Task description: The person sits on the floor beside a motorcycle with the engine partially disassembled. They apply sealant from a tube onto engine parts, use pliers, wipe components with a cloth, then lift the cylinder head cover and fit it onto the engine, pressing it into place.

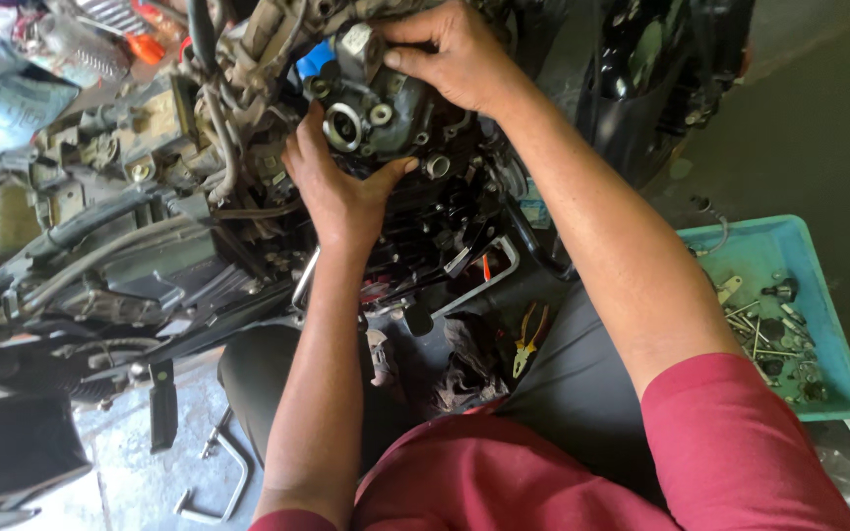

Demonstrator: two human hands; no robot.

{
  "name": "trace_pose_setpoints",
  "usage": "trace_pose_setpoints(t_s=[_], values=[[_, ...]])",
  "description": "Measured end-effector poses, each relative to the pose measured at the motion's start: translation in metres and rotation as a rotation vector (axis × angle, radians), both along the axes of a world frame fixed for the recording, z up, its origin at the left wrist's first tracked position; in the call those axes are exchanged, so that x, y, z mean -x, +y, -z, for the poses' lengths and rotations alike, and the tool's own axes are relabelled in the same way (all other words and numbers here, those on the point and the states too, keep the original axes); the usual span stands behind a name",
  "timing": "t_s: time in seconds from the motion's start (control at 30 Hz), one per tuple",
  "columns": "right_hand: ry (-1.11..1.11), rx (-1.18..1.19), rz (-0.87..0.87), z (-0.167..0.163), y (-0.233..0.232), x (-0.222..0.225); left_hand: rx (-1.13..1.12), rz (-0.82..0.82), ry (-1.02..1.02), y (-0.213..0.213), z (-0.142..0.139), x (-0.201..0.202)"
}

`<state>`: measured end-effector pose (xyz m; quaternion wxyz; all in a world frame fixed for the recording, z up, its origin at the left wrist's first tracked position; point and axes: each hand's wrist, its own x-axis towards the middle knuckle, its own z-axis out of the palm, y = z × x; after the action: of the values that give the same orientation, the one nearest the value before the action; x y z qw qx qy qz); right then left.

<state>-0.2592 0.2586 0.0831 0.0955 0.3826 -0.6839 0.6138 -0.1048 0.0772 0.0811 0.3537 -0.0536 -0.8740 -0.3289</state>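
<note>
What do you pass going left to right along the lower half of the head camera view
Bent metal bar on the floor → left hand's forearm → yellow-handled pliers → right arm's red sleeve → teal tray of bolts and small parts.

A grimy grey metal engine head, cast with round ports and bolt holes, sits at the upper centre of the frame, mounted on a motorcycle's engine (oil-stained throughout). It is gripped from below by the left hand and from above by the right hand.
</note>
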Motion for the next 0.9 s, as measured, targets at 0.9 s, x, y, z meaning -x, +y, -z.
trace_pose_setpoints(t_s=[0.9], values=[[0.081,-0.011,0.119,0.01,0.022,-0.016,0.009,0.18,-0.057,-0.023,-0.014,0.019]])
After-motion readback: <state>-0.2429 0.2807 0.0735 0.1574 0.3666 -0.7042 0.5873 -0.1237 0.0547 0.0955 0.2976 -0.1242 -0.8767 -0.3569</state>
